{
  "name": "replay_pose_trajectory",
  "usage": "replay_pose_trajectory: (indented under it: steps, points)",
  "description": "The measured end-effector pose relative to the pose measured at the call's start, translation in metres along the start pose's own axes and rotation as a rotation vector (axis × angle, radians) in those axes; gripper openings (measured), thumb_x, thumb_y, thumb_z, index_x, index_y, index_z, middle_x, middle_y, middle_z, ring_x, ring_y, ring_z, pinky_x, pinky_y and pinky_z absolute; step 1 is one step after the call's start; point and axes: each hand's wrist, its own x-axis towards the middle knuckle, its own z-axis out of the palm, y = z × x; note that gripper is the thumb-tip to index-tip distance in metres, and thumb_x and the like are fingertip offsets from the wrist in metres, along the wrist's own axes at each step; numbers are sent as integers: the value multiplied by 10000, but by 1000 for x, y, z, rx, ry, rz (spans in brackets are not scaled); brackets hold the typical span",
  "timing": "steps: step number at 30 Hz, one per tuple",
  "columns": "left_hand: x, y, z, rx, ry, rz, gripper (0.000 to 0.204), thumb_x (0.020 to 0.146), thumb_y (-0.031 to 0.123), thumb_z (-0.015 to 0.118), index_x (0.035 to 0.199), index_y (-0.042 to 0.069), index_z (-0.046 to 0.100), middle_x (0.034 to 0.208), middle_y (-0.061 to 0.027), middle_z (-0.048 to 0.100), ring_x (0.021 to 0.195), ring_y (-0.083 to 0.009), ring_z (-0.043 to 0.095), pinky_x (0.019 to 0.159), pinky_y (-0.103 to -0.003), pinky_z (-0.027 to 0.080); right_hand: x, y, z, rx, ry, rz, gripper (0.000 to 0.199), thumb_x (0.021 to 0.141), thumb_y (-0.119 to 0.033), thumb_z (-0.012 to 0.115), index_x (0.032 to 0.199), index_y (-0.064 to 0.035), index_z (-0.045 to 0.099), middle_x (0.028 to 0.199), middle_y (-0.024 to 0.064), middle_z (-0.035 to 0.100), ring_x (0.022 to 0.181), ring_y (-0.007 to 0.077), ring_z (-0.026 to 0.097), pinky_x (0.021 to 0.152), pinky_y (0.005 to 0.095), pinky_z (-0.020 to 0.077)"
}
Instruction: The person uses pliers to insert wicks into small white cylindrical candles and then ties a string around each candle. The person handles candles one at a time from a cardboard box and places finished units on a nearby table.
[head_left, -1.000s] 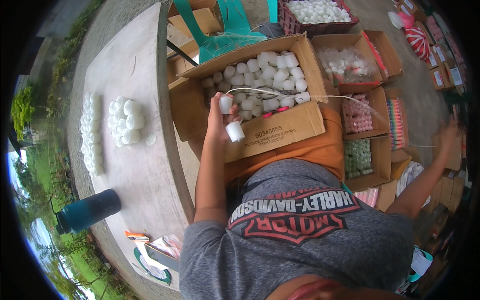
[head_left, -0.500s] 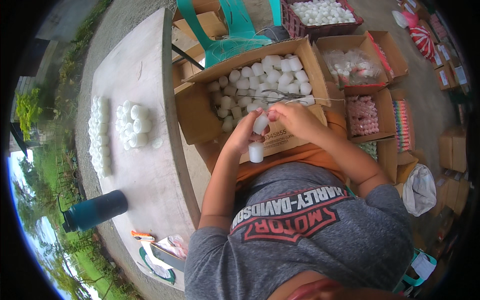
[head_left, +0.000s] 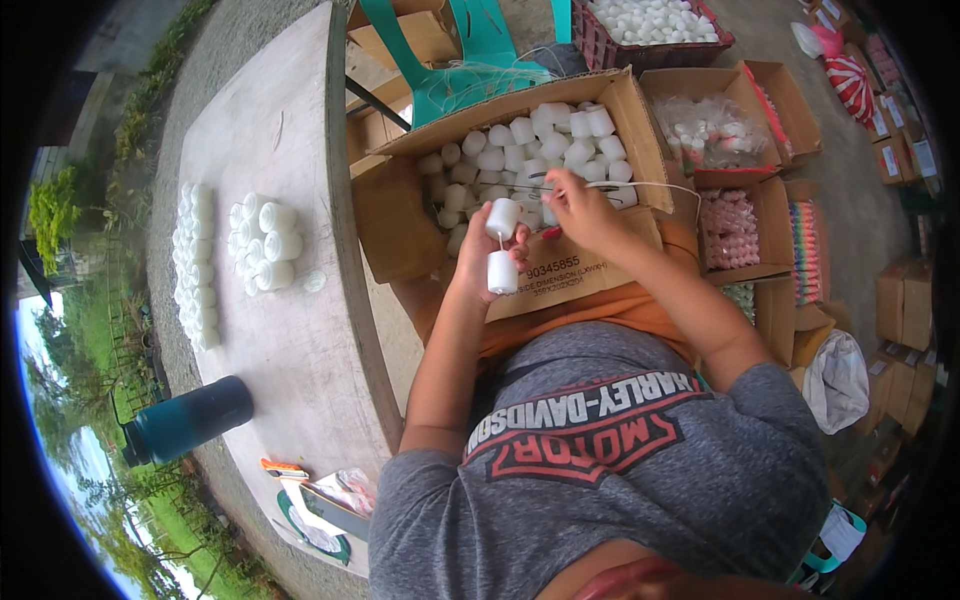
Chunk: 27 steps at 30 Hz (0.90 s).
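My left hand, fingers curled, grips a small white cylinder. A second white cylinder sits just below it by the palm, and a short thin strand shows between the two. Over the cardboard box my right hand is closed, its fingertips pinched; what they hold is too small to make out. A small red piece shows under those fingers. Many more white cylinders fill the box. Thin dark metal rods lie over them, partly behind my right hand. A white cord runs across the box's right side.
On the pale table at left stand rows of white cylinders, a dark teal bottle and an orange cutter. A green chair is beyond the box. Cartons with pink pieces and a crate stand right and behind.
My right hand has drawn away from the left, up and to the right. The lower cylinder, hanging below my left hand before, is now up against it.
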Motion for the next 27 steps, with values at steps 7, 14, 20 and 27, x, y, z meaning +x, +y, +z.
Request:
replay_pose_trajectory:
  steps: [7,14,20,27]
  points:
    - [-7,21,0,26,29,159,282,932,377,336,918,107,415,720,-62,496,477,-120,434,450,-279,379,-35,-3,-10,-331,-185,-124,344,865,-315,556,1142,-111,540,891,137,619,923,301,571,803,419,454]
    - [-14,25,11,153,112,281,311,901,415,376,1081,176,462,769,-53,510,506,-141,454,454,-290,406,-30,6,-43,-231,-215,152,258,817,-293,623,828,-42,563,825,145,589,815,319,571,686,399,474]
    - [-9,28,6,157,192,345,262,879,379,491,1037,171,471,847,-33,533,660,-167,557,478,-316,452,-21,-10,-74,-325,-526,261,361,711,-287,712,901,-42,528,917,175,573,774,341,583,704,415,470]
    - [-9,30,12,69,188,425,169,826,271,610,944,179,533,1013,-19,581,994,-233,572,728,-386,483,-44,-17,-77,-543,-488,197,476,644,-301,770,953,-30,531,907,183,573,910,332,569,811,430,439]
